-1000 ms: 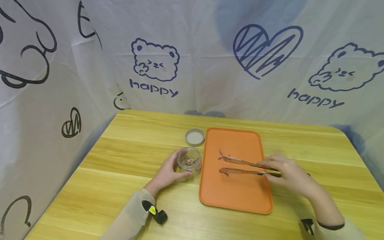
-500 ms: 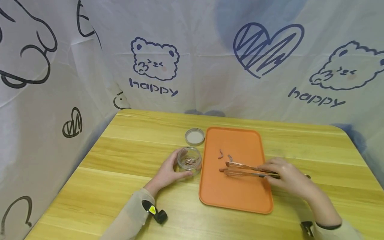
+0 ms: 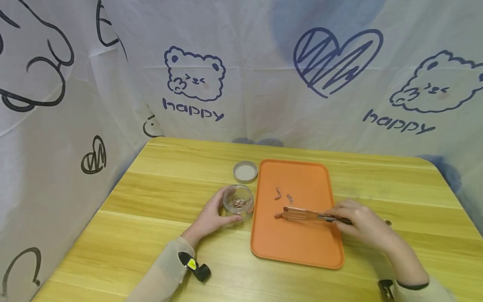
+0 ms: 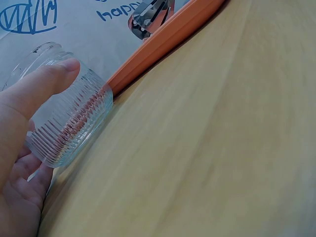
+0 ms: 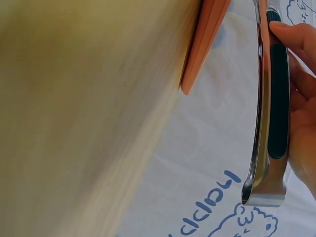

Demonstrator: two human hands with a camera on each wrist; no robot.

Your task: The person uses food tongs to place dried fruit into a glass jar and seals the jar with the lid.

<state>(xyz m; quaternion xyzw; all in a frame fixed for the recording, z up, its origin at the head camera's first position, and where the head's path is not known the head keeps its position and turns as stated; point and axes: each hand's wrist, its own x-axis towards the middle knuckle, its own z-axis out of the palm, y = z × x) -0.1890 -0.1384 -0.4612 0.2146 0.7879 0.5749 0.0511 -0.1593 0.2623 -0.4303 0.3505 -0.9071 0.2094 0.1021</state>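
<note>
My left hand (image 3: 211, 216) holds a clear glass jar (image 3: 246, 213) upright on the table, thumb on the near side and fingers behind. Small brownish bits (image 3: 238, 204) lie inside it. In the left wrist view the jar (image 4: 74, 118) shows ribbed walls. My right hand (image 3: 360, 220) grips metal tongs (image 3: 303, 215) with dark handle grips (image 5: 279, 98), pressed nearly together. At the tongs' tips is a brownish worm-like piece (image 3: 278, 216); whether it is pinched I cannot tell. Two similar pieces, one curved (image 3: 278, 193) and one short (image 3: 289, 199), lie on the orange tray (image 3: 294, 247).
A round lid (image 3: 245, 172) lies behind the jar, beside the tray's left edge. The wooden table (image 3: 158, 201) extends on both sides of the tray. A printed white cloth (image 3: 256, 100) hangs behind and at the left.
The tongs' arms have come together from wide apart, their tips now by the nearest piece. The short piece that was at the upper arm lies free on the tray. The left hand stays put.
</note>
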